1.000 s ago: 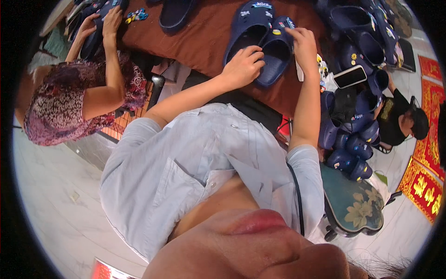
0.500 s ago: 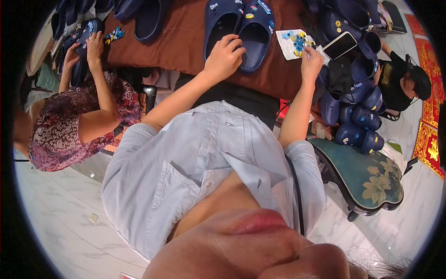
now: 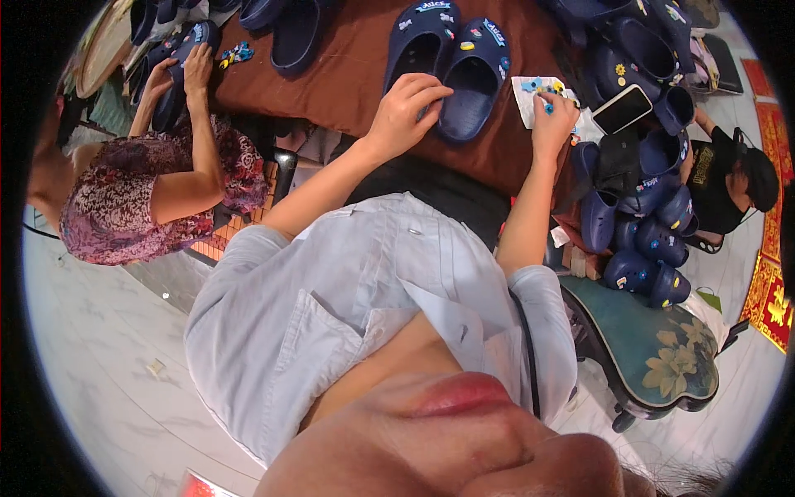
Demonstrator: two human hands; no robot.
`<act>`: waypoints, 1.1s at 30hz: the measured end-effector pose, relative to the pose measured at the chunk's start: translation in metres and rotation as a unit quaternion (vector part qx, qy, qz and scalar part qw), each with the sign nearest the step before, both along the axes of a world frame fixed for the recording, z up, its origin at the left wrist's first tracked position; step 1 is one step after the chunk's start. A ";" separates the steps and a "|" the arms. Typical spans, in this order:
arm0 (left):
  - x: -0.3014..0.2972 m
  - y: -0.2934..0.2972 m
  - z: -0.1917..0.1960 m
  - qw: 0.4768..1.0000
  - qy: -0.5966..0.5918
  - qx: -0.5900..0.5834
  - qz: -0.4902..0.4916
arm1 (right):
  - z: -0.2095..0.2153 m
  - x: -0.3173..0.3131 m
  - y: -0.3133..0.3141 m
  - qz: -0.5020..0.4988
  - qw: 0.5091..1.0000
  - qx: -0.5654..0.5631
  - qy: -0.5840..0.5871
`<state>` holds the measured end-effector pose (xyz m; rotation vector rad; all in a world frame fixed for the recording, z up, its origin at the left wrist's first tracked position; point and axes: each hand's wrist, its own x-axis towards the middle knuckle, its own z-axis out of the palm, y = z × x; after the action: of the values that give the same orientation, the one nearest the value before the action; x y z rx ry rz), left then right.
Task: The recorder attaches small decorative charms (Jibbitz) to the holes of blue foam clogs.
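A pair of navy clogs lies on the brown cloth in front of me: the left clog [image 3: 420,37] and the right clog [image 3: 474,74], both dotted with small charms. My left hand [image 3: 404,116] rests loosely bent over the left clog's near end, partly hiding it. Its fingertips reach toward the right clog, and I see nothing held in them. To the right, my right hand [image 3: 553,128] is closed in a pinch on a small blue charm [image 3: 548,108]. This is at the edge of a white sheet [image 3: 523,99] bearing several blue, yellow and black charms.
Right of the sheet, a phone [image 3: 623,110] leans by a pile of navy clogs [image 3: 646,199]. A green padded stool [image 3: 638,331] stands below. At left, another person handles a dark clog [image 3: 171,99], near loose charms [image 3: 237,55]. A person in black [image 3: 720,182] sits far right.
The whole view has shifted, so the table sits lower and farther right. My right hand has lifted a blue charm from the sheet. My left hand has drawn slightly left relative to the clogs.
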<state>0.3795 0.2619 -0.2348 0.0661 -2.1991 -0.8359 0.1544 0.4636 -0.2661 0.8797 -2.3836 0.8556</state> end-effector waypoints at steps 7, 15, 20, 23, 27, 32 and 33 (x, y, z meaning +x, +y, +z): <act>-0.010 0.006 0.015 0.924 -0.120 0.350 -0.098 | 0.052 0.113 -0.045 0.200 0.969 -0.142 -0.014; -0.003 -0.002 0.008 0.867 -0.089 0.477 -0.113 | 0.048 0.126 -0.068 0.263 0.951 -0.159 -0.033; 0.001 -0.050 0.007 0.910 -0.020 0.414 0.027 | 0.043 0.104 -0.069 0.207 0.971 -0.119 0.027; -0.004 -0.084 -0.007 0.900 -0.033 0.430 0.068 | 0.033 0.087 -0.063 0.148 0.981 -0.120 0.022; -0.020 -0.105 -0.031 0.886 -0.003 0.461 0.055 | 0.011 0.081 -0.059 0.125 0.985 -0.112 0.038; -0.035 -0.107 -0.036 0.917 -0.032 0.388 0.085 | -0.008 0.084 -0.052 0.118 0.990 -0.079 0.024; -0.036 -0.106 -0.038 0.917 -0.031 0.389 0.087 | -0.010 0.084 -0.051 0.119 0.990 -0.078 0.024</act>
<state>0.3435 0.1556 -0.2729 0.6704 -1.7480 -1.5645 0.2387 0.4122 -0.2766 1.1221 -2.1646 1.0820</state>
